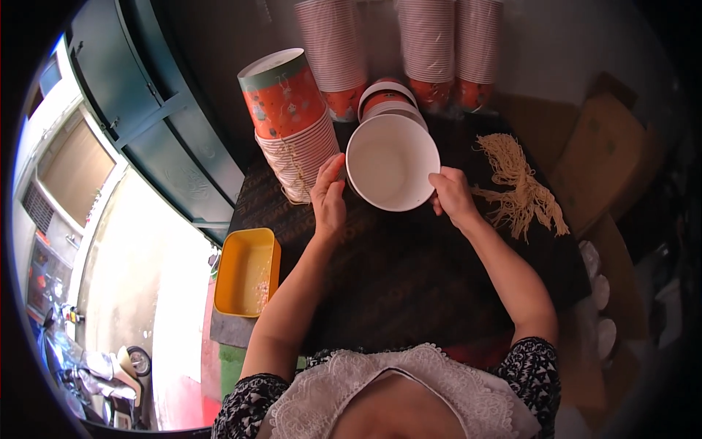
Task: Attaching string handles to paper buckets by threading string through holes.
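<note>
A white-lined paper tub (393, 162) is tipped so that its open mouth faces me, above the dark table. My right hand (451, 196) pinches its rim on the right side, fingers curled behind. My left hand (330, 199) is upright along the tub's left side with fingers stretched out; whether it touches the wall is hard to tell. Behind the held tub, more nested tubs (386, 94) lie on their side. Just left of my left hand, a tall nested stack of orange and green printed tubs (285, 110) stands with cord at its side.
A bundle of beige strings (515, 186) lies on the table's right part. Plastic-wrapped tub stacks (428, 44) stand along the back wall. A yellow plastic box (248, 272) with small bits inside sits at the left edge. Cardboard (596, 150) leans at right; a green door (172, 139) opens outside at left.
</note>
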A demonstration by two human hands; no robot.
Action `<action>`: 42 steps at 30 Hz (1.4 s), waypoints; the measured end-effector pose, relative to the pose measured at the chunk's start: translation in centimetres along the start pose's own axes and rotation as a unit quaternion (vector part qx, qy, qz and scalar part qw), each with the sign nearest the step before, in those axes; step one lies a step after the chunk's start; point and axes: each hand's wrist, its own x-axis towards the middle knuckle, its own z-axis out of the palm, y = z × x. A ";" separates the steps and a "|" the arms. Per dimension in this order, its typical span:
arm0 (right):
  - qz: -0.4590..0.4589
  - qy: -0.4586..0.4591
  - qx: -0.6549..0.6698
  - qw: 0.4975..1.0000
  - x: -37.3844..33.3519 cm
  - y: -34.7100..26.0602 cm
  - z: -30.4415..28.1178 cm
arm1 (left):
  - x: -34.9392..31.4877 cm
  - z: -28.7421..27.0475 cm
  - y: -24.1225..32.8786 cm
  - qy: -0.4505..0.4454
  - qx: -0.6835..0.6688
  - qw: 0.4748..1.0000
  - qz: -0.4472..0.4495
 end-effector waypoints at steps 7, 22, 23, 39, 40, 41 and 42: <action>0.053 -0.133 0.041 0.989 -3.3 1.8 0.9 | -2.0 -1.2 4.8 -0.049 0.026 0.997 -0.053; 0.045 -0.067 0.093 0.992 -7.2 -1.7 2.0 | -4.5 -1.4 11.4 -0.032 0.296 0.935 0.194; 0.066 -0.110 0.097 0.987 -7.5 -1.9 2.0 | -4.8 -0.9 12.3 -0.081 0.272 0.941 0.187; -0.074 -0.139 0.027 0.987 -7.7 -0.3 0.5 | -6.9 -1.3 13.7 -0.235 0.491 0.826 0.146; -0.062 -0.116 -0.019 0.991 -7.5 0.4 -0.5 | -6.9 -1.0 13.9 -0.229 0.491 0.829 0.140; -0.051 -0.094 -0.066 0.992 -7.6 0.6 -1.7 | -7.0 -1.1 13.8 -0.231 0.489 0.830 0.139; -0.056 -0.066 -0.111 0.990 -7.5 1.3 -3.0 | -7.0 -1.2 13.7 -0.232 0.489 0.831 0.129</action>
